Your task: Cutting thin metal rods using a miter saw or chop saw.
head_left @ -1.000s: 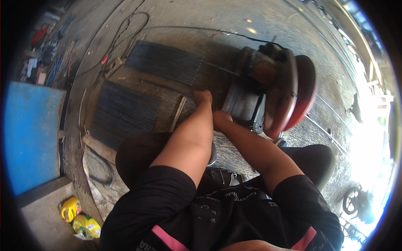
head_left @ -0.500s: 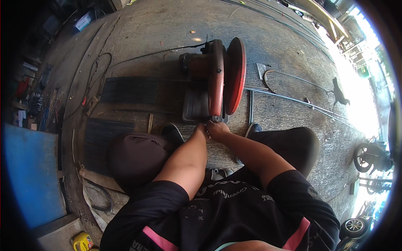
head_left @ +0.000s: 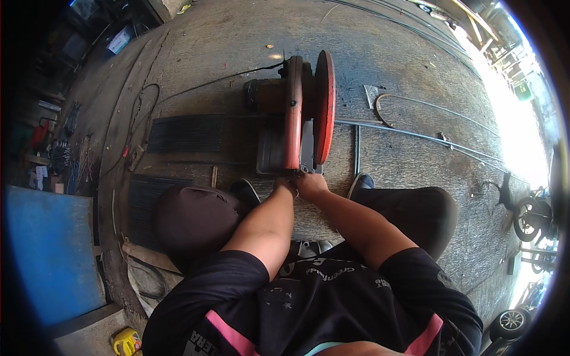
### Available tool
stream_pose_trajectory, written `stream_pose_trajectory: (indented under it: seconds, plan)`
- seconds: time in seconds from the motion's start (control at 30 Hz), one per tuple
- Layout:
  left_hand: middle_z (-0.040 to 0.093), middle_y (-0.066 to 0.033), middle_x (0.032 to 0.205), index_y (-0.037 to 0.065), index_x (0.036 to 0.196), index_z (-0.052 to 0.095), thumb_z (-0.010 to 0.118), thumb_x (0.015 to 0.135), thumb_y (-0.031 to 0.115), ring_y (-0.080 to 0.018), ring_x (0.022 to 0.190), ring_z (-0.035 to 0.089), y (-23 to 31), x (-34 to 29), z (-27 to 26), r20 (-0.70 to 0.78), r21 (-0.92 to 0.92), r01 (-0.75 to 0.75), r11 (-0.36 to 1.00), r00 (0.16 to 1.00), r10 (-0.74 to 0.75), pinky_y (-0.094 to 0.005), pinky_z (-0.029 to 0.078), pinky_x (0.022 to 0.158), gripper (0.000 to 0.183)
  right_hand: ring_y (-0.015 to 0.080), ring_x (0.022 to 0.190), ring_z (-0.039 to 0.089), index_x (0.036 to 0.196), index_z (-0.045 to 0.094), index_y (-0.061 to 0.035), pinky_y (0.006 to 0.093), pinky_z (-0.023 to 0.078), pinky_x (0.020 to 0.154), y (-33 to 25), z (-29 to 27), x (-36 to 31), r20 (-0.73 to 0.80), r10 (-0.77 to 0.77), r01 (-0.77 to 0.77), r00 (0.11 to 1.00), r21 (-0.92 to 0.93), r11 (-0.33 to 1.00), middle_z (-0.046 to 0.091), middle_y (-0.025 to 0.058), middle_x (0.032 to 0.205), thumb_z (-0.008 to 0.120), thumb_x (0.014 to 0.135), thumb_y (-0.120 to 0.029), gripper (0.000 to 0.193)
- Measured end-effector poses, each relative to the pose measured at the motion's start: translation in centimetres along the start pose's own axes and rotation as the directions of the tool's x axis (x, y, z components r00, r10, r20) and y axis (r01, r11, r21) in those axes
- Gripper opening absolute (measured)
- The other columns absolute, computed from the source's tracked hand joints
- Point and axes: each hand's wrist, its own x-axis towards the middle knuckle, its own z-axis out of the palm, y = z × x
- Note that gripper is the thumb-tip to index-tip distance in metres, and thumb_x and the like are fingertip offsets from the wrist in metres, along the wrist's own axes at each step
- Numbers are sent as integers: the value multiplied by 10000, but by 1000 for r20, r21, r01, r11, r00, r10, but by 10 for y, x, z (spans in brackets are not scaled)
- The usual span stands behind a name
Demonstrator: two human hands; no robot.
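Observation:
A cut-off saw [head_left: 293, 113] with a worn red arm and a large round red guard [head_left: 326, 107] stands on the floor in front of me. Its grey base [head_left: 272, 151] lies between my feet. My left hand [head_left: 284, 186] and my right hand [head_left: 310, 185] are close together at the near end of this base. Both have their fingers curled in. Whatever they grip there is hidden by the hands and the saw's end. Long thin metal bars [head_left: 409, 130] stretch right from beside the guard.
Dark ribbed stacks [head_left: 185, 133] lie left of the saw, and a black cable [head_left: 219, 77] runs left from it. A blue panel [head_left: 50, 249] and a yellow container [head_left: 126, 342] are at the lower left. A dark animal [head_left: 504, 191] stands at right, near a motorcycle wheel [head_left: 527, 219].
The saw's arm and guard appear slightly farther left, with more grey metal showing between them. My hands stay at the base's near end. The animal at right has moved nearer.

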Motion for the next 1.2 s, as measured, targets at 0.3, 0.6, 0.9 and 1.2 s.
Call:
stream_pose_trajectory:
  seconds: [0.3, 0.6, 0.9, 1.2]
  plan:
    - [505, -32, 564, 92, 710, 507, 451, 860, 235, -181, 400, 466, 20, -44, 35, -383, 162, -280, 946, 866, 322, -338, 461, 463, 215, 310, 972, 662, 1089, 642, -112, 417, 533, 825, 20, -2, -2, 314, 290, -273, 904, -99, 957, 665, 140, 1086, 608, 825, -281, 315]
    - [586, -135, 1172, 90, 1176, 550, 452, 871, 268, -251, 1100, 572, -3, -27, 6, 182, 330, 78, 941, 973, -145, -383, 467, 919, 366, 301, 891, 669, 1083, 634, -165, 431, 531, 769, -17, -8, -2, -41, -49, 46, 998, -53, 998, 660, 117, 1036, 586, 827, -202, 264]
    - [617, -96, 1139, 101, 1162, 565, 470, 886, 337, -246, 1024, 605, -18, -67, 43, -220, -6, -93, 996, 971, 89, -455, 499, 827, 375, 296, 893, 669, 995, 667, -150, 441, 531, 753, 14, 3, -16, 30, 36, -32, 999, -108, 994, 680, 113, 978, 471, 874, -180, 233]
    - [661, -208, 1059, 19, 1053, 662, 498, 880, 440, -363, 1000, 638, -6, -104, 67, -179, 974, 47, 221, 759, 626, -458, 497, 869, 483, 343, 924, 669, 1136, 562, 79, 414, 545, 761, 12, 77, -11, -27, 265, -266, 964, -114, 957, 606, 259, 1143, 414, 912, -189, 379]
